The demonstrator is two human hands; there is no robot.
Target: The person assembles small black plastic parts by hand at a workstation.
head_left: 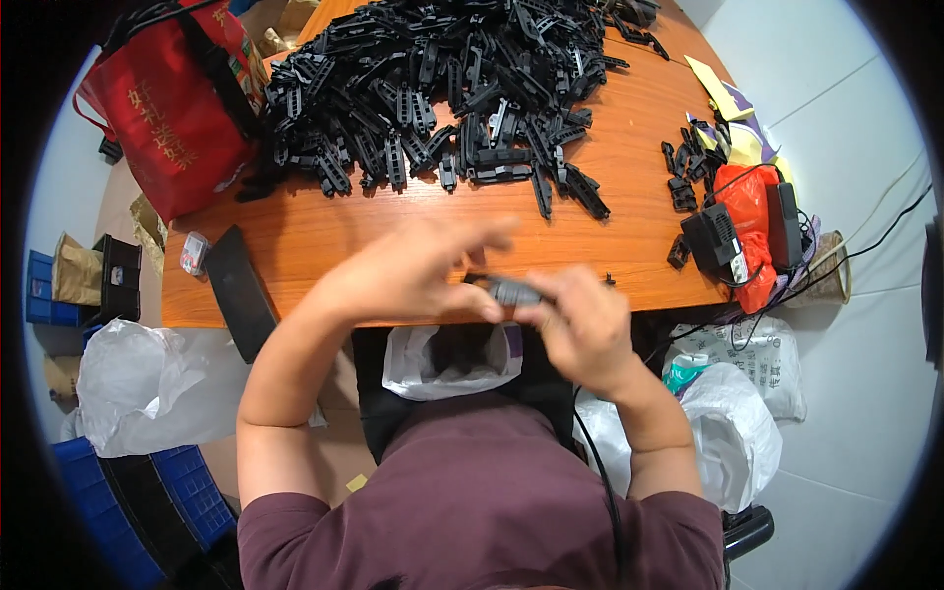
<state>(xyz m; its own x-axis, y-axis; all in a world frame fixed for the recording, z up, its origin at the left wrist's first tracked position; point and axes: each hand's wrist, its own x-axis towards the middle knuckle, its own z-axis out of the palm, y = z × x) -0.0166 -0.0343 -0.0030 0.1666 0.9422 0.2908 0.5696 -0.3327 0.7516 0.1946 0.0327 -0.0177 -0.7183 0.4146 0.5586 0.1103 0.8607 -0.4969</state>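
Note:
Just above the table's near edge, my right hand [587, 329] grips a short black plastic part [513, 291], its fingers closed round the right end. My left hand [418, 270] is at the part's left end, with fingers stretched out and apart and the thumb close beside it. Whether that thumb touches the part I cannot tell, as both hands are a little blurred. Beyond them a large heap of similar long black plastic parts [413, 108] covers the far side of the wooden table [629, 226]. Below my hands, an open white bag [403, 369] hangs at the table edge, dark inside.
A red bag [147, 118] stands at the left, near a black flat box-like object [241, 295]. On the right are small black pieces [681, 192], a black adapter [715, 241], an orange-red plastic bag [752, 216] and cables. White sacks [733, 433] and blue crates [98, 501] flank me.

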